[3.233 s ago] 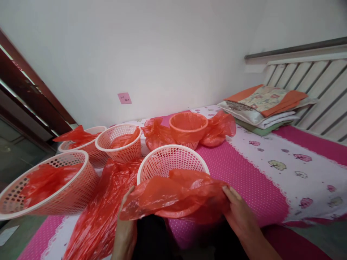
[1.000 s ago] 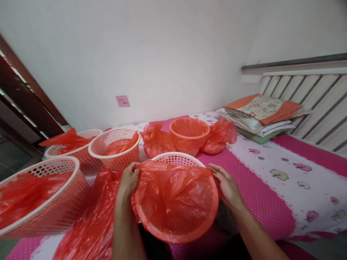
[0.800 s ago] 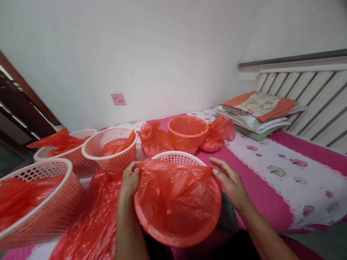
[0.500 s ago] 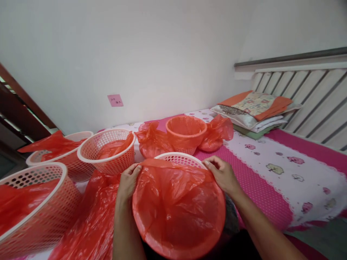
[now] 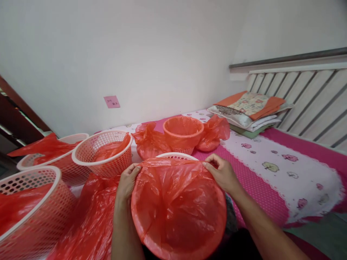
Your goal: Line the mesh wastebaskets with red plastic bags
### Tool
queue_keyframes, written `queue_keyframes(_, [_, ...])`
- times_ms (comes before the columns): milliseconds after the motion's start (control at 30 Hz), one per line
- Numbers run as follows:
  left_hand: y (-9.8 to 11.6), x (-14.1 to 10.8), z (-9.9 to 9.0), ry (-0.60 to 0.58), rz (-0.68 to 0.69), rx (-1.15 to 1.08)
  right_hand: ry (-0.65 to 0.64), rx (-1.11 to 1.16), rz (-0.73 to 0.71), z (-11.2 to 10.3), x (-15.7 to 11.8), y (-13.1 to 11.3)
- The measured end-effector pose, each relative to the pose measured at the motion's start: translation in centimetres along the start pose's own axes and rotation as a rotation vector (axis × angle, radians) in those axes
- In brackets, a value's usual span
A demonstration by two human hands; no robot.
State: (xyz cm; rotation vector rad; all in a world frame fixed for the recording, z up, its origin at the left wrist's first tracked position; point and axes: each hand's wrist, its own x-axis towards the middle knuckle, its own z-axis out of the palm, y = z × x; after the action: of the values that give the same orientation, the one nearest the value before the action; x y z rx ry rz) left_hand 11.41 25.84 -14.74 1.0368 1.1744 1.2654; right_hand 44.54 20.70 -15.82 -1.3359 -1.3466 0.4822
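In front of me is a pink plastic basket (image 5: 177,155), mostly covered by a thin red plastic bag (image 5: 179,206). The bag wraps over the basket's near rim and sides, while part of the far rim shows bare and white. My left hand (image 5: 128,180) pinches the bag's edge at the far left of the rim. At the far right, my right hand (image 5: 221,172) pinches the same edge between thumb and fingers. Between both hands the edge is stretched in a nearly straight line across the opening.
Several pink baskets with red bags stand at left, among them a round basket (image 5: 103,151). Loose red bags (image 5: 92,216) lie beside them. Behind is a bag-lined basket (image 5: 183,131) between bunched red bags. Folded bedding (image 5: 251,108) rests on the patterned bedspread (image 5: 260,180) by a white headboard.
The bag's edge has been drawn tauter and slightly farther over the far rim, hiding more of it. Both hands keep their pinch. The view has shifted slightly.
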Motion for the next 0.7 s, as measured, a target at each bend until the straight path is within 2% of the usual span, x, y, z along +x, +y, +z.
queue_keyframes(100, [0.2, 0.1, 0.4, 0.002, 0.0, -0.023, 0.055, 0.024, 0.027, 0.5, 1.0, 1.0])
queue_keyframes(233, [0.2, 0.3, 0.8, -0.031, 0.001, -0.008, 0.022, 0.079, 0.084, 0.8, 2.5, 2.1])
queue_keyframes(400, [-0.2, 1.1, 0.7, -0.055, 0.012, 0.048, -0.061, 0.179, 0.21, 1.4, 3.7, 3.3])
queue_keyframes(700, [-0.7, 1.7, 0.2, -0.093, 0.024, 0.13, -0.278, 0.362, 0.354, 2.3, 3.3, 3.4])
